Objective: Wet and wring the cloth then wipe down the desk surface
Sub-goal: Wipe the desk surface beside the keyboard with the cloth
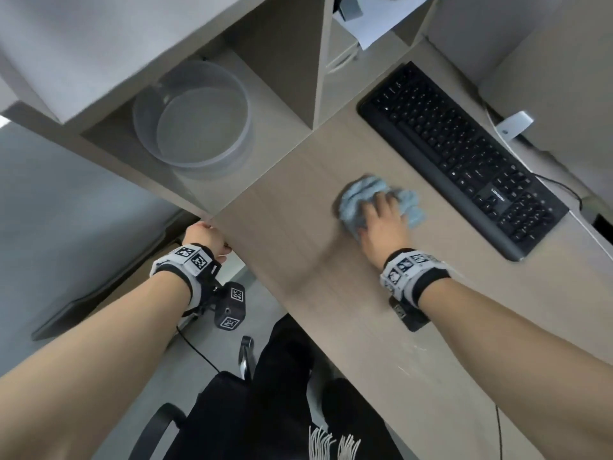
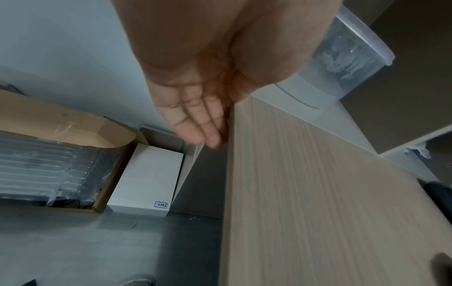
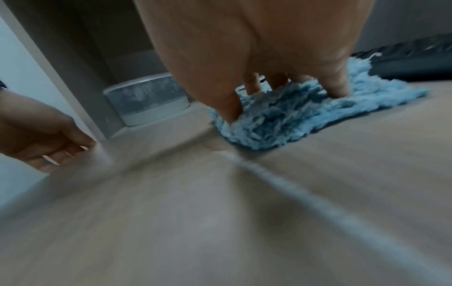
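A fluffy light-blue cloth (image 1: 355, 194) (image 3: 293, 120) lies bunched on the wooden desk (image 1: 298, 210) (image 3: 220, 212), just left of a black keyboard (image 1: 461, 154). My right hand (image 1: 381, 210) (image 3: 278, 83) presses down on it with spread fingers. A blurred wet streak runs back from the cloth in the right wrist view. My left hand (image 1: 205, 235) (image 2: 203, 127) (image 3: 49, 139) rests at the desk's left corner edge, its fingers straight and holding nothing. A clear round basin (image 1: 199, 161) (image 2: 347, 58) (image 3: 146, 104) stands in the shelf nook at the back left.
The keyboard (image 3: 411, 62) bounds the cloth on the right. A silver monitor stand (image 1: 514, 124) and papers (image 1: 365, 24) sit further back. Under the desk are an open cardboard box (image 2: 61, 125) and a white box (image 2: 146, 180). My legs and a chair are at the near edge.
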{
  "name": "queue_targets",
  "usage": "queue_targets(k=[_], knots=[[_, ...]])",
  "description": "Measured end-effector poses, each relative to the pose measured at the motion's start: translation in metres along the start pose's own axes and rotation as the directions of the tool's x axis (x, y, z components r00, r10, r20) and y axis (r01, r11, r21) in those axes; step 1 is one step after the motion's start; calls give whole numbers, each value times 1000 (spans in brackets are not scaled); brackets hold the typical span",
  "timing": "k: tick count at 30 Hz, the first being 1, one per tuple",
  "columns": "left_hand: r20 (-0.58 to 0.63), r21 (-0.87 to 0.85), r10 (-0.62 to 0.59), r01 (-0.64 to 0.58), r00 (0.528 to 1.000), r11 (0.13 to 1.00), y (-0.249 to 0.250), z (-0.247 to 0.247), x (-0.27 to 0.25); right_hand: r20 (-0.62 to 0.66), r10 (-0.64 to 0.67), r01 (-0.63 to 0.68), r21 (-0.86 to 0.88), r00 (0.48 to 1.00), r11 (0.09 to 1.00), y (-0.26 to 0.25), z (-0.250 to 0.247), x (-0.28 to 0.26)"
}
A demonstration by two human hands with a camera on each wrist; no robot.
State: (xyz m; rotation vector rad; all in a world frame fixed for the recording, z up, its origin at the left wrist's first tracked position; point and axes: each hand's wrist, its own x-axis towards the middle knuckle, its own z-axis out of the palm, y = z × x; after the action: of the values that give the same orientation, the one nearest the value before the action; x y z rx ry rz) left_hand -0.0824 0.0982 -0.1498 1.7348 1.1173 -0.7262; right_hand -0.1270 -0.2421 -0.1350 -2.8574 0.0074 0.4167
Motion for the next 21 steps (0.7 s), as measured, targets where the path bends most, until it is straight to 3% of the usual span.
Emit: queue_targets(k=[3, 6, 9, 13, 19, 21], knots=[[-59, -55, 23, -26, 998, 998, -7, 6, -27, 42, -184, 185, -28, 982, 982, -17, 17, -33], [-42, -85, -30, 26, 999, 996, -19, 18, -43, 56, -207, 210, -37, 977, 977, 6, 18, -63], [4, -4, -39, 39, 999, 999, -28, 29, -49, 65, -95, 99, -56, 993, 993, 50, 12, -83], [4, -73, -91, 91, 996, 993, -32, 41, -55, 55, 72, -67, -88, 996, 994, 96, 5, -82], [-21, -183, -87, 82, 996, 980, -16, 36, -49, 49, 275, -271, -78, 960, 960, 78, -13, -32], [-3, -127, -88, 87, 996, 988, -11, 35, -49, 50, 295, -292, -66, 954, 954, 66, -17, -10]])
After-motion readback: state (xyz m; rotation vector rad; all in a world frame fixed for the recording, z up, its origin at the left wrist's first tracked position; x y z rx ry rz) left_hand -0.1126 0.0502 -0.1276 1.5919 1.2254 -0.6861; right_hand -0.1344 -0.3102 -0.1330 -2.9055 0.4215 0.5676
